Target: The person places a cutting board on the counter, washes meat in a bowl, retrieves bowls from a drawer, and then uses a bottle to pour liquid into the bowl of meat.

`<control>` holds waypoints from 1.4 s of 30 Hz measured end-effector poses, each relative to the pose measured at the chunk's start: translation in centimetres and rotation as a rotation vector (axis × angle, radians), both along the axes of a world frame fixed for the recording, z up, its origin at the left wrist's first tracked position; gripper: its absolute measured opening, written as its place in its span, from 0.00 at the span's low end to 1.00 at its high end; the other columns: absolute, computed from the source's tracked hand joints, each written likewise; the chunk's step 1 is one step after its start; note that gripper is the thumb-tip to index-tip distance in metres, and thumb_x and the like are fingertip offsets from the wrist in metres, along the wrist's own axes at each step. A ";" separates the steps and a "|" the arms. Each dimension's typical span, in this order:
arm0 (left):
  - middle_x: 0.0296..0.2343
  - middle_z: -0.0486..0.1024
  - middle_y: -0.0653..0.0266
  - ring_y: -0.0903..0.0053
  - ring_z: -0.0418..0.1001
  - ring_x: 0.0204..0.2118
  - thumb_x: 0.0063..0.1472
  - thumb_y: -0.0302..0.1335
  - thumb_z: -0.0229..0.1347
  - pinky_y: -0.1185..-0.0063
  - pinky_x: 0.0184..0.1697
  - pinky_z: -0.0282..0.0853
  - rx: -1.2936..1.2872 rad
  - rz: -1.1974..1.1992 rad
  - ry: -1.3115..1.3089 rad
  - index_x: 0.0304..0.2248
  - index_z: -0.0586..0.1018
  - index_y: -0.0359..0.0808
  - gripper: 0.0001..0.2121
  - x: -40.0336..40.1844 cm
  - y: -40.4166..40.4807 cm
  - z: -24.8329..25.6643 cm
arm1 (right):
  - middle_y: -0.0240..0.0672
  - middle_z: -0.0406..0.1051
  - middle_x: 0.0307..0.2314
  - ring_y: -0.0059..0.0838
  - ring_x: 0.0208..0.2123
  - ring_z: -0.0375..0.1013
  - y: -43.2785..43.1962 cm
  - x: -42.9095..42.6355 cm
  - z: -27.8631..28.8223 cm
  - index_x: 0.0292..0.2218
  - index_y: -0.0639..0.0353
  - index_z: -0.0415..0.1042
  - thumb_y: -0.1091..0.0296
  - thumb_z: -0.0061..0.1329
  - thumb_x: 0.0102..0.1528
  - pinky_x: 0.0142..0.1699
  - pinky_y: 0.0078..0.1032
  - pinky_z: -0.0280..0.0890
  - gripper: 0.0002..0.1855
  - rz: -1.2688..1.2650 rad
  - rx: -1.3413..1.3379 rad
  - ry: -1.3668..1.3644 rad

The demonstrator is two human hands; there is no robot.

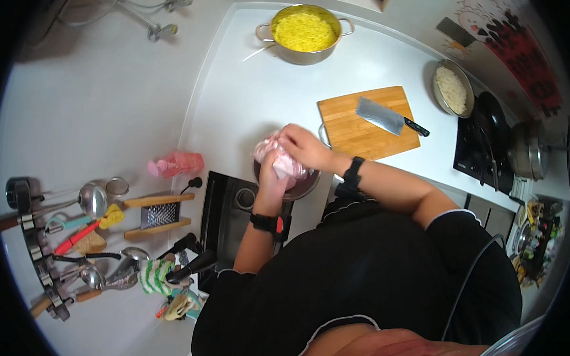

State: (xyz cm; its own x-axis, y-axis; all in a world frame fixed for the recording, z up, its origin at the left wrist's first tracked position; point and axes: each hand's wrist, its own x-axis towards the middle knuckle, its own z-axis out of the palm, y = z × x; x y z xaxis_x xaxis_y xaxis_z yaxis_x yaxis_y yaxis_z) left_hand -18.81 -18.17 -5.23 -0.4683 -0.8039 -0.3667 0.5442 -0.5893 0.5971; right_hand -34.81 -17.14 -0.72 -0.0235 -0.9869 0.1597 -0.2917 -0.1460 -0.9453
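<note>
Both my hands grip a piece of pale pink raw meat [288, 165], held up over a round bowl [309, 189]. My left hand [271, 176] holds it from the near left side. Across its top and right lies my right hand [307, 146], with curled fingers. The bowl stands at the counter's edge beside the dark sink [221, 227], and my hands and the meat cover much of it. Right of the bowl, a Chinese cleaver [381, 116] with a black handle rests flat on a wooden cutting board [342, 129].
A two-handled steel pot [304, 57] of yellow grains stands at the back, a thin white stick beside it. A bowl of white grains [451, 90] sits near the black cooktop [467, 148]. On the left hang a grater [160, 215] and ladles [92, 200]; a pink bottle [183, 163] is nearby.
</note>
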 end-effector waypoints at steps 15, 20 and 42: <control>0.45 0.65 0.50 0.61 0.70 0.49 0.43 0.33 0.68 0.72 0.54 0.68 -0.905 -0.472 -1.163 0.51 0.75 0.38 0.32 -4.8 -15.0 -5.8 | 0.48 0.73 0.37 0.46 0.38 0.74 0.8 -4.6 -2.2 0.41 0.66 0.71 0.76 0.50 0.51 0.45 0.32 0.71 0.14 0.091 0.282 0.283; 0.47 0.70 0.48 0.58 0.68 0.53 0.48 0.35 0.68 0.70 0.57 0.66 -1.054 -0.380 -1.122 0.49 0.77 0.38 0.27 -1.4 -13.2 -3.1 | 0.53 0.64 0.51 0.52 0.51 0.66 2.1 -2.4 -2.7 0.54 0.63 0.64 0.70 0.57 0.48 0.55 0.37 0.65 0.32 0.391 0.202 0.588; 0.45 0.68 0.43 0.45 0.71 0.45 0.41 0.30 0.68 0.61 0.49 0.70 -0.706 -0.474 -1.447 0.46 0.68 0.31 0.32 2.0 0.5 -5.2 | 0.51 0.76 0.30 0.54 0.34 0.75 0.4 2.1 -8.6 0.46 0.54 0.69 0.68 0.50 0.49 0.41 0.39 0.70 0.20 0.273 0.504 0.368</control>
State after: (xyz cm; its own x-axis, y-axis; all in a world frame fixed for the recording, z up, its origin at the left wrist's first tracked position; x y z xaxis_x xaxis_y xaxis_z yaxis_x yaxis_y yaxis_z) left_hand -16.82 -17.68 -10.43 -0.3236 -0.8842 -0.3368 -0.7875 0.0544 0.6139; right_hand -32.72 -16.75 -9.35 0.2046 -0.9056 -0.3716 -0.6224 0.1726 -0.7634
